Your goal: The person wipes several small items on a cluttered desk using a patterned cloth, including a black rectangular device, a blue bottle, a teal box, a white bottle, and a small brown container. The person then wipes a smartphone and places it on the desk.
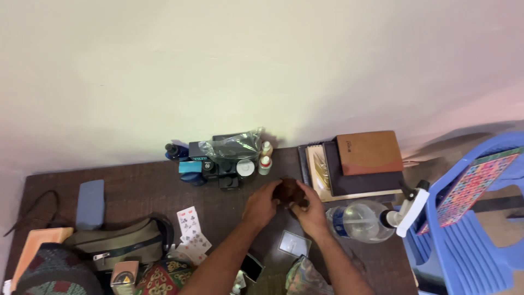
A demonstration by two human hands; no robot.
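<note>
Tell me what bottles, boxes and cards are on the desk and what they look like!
Two small white bottles with red caps: upright by the wall.
Round white jar: beside them.
Blue box: left of the jar.
Clear plastic spray bottle: lying right of the hands.
Playing cards: white, spread at front left.
Brown notebook: atop stacked books.

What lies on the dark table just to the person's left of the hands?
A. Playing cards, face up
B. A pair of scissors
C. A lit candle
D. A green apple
A: face-up playing cards lie spread on the dark table, to the left of the left hand, which meets the right hand around a small brown object.
</note>
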